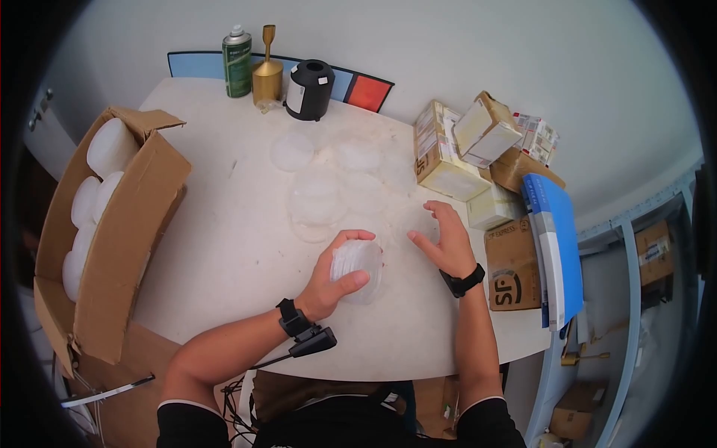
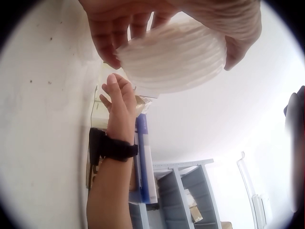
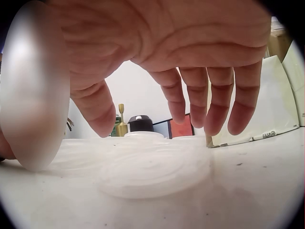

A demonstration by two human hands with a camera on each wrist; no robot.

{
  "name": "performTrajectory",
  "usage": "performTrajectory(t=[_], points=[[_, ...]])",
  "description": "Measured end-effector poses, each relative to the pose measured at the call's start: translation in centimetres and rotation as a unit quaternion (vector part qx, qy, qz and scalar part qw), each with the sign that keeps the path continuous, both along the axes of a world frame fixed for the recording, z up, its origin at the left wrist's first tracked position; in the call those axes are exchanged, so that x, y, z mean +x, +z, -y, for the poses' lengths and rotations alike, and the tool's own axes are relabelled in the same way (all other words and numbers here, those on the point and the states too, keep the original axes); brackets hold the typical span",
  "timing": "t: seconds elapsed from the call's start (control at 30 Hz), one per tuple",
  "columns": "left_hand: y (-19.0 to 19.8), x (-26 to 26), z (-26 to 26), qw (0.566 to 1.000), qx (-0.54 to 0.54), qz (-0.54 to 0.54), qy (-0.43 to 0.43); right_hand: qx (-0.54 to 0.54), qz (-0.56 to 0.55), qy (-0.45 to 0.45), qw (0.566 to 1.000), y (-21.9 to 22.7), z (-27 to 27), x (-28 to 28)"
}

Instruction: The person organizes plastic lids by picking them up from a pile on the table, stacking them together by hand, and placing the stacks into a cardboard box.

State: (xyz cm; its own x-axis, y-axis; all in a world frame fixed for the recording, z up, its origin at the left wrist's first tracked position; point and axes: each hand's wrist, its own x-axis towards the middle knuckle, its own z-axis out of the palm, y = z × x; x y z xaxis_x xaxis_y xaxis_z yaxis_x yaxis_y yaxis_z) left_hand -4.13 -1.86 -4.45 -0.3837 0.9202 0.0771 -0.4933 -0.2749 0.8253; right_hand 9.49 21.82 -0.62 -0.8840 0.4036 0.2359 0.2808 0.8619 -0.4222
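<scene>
- Lids (image 1: 360, 260), stacked: held in left grip (image 1: 323, 280), thumb and fingers curled round.
- Right grip (image 1: 450, 246): fingers parted, nothing held, just right of stack.
- Loose lids (image 1: 316, 203): on counter (image 1: 216, 224), beyond both grips.

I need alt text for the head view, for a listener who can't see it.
A person's left hand grips a stack of round translucent pieces at a white table, with the empty right hand nearby. More round pieces lie beyond the hands; an open cardboard box holding white items is left, smaller boxes right.
</scene>
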Motion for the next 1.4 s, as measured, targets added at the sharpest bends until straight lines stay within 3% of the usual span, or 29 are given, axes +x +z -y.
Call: performTrajectory(t=[0.13, 0.33, 0.43, 0.63, 0.73, 0.77, 0.87, 0.97, 1.0, 1.07, 1.4], points=[[0.0, 0.1, 0.1, 1.0, 0.0, -0.004, -0.004, 0.065, 0.07, 0.06, 0.994, 0.1, -0.5, -1.5], [-0.3, -0.2, 0.2, 1.0, 0.018, 0.001, -0.013, 0.059, 0.185, 0.0, 0.981, 1.3, 0.5, -2.8], [-0.2, -0.2, 0.2, 1.0, 0.009, 0.001, -0.01, 0.06, 0.181, -0.031, 0.981, 1.4, 0.6, -2.7], [-0.4, -0.2, 0.0, 0.999, 0.006, 0.037, -0.012, 0.02, 0.103, 0.028, 0.994, 4.2, 0.4, -0.4], [-0.9, -0.4, -0.2, 0.996, 0.012, 0.08, -0.026, -0.038, -0.005, -0.03, 0.999, 7.7, 3.9, 0.9], [-0.9, -0.4, -0.3, 0.995, 0.015, 0.096, -0.032, -0.043, -0.118, 0.0, 0.992, 6.7, 4.0, 1.5], [-0.8, -0.7, -0.1, 0.981, 0.067, 0.165, -0.077, 0.099, -0.255, 0.08, 0.959, 5.7, 7.4, 1.3], [-0.7, -0.2, 0.0, 0.976, 0.039, 0.211, -0.043, 0.175, -0.248, 0.173, 0.937, 3.0, 8.9, 0.9], [-0.9, -0.3, 0.1, 0.973, 0.047, 0.214, -0.069, 0.177, -0.249, 0.19, 0.933, 2.3, 9.2, 0.8], [-1.4, -0.8, 0.2, 0.966, 0.063, 0.221, -0.121, 0.204, -0.26, 0.201, 0.922, 1.5, 9.4, 0.8], [-1.7, -0.4, 0.4, 0.965, 0.06, 0.217, -0.13, 0.225, -0.242, 0.227, 0.916, 1.9, 10.0, 0.7]])
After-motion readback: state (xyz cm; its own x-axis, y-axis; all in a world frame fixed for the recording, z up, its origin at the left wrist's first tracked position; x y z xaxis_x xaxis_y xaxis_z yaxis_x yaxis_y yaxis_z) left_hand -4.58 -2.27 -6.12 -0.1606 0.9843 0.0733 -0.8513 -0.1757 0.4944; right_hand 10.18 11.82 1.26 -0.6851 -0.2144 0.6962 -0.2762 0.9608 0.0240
